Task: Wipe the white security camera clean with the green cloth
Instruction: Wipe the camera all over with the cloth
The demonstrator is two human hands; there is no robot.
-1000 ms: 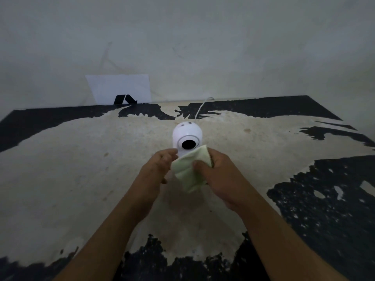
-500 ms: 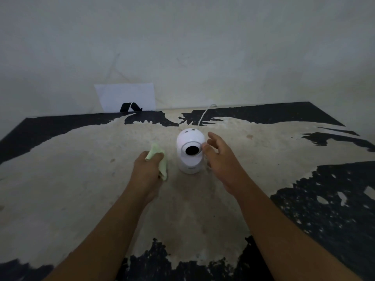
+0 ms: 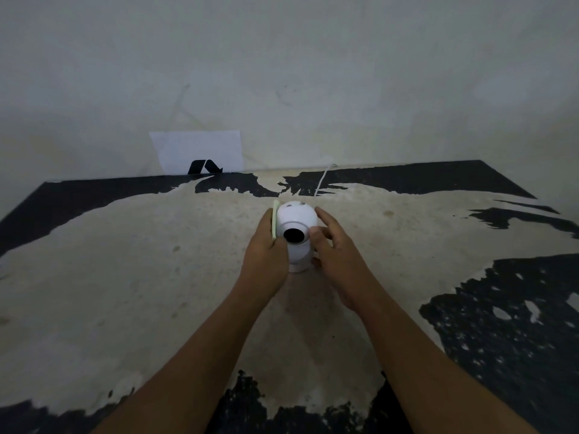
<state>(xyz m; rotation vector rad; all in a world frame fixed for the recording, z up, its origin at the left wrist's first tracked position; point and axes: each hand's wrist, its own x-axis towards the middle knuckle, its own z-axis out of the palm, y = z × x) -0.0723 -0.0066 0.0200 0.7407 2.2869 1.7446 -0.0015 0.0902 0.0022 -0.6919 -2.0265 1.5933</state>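
Note:
The white security camera (image 3: 297,219) stands upright on the worn table (image 3: 156,277), its round head and dark lens facing me. My left hand (image 3: 264,249) presses the green cloth (image 3: 274,219) flat against the left side of the camera's head; only a thin strip of cloth shows past my fingers. My right hand (image 3: 332,245) rests on the camera's right side, thumb near the lens ring and fingers around the head and body.
A white cable (image 3: 322,180) runs from behind the camera to the table's back edge. A white sheet with a black mark (image 3: 200,153) leans on the wall at the back left. The tabletop has peeling black patches at its edges.
My left hand has carried the cloth from the table beside the camera up against its left side. My right hand has closed in on the camera's right side.

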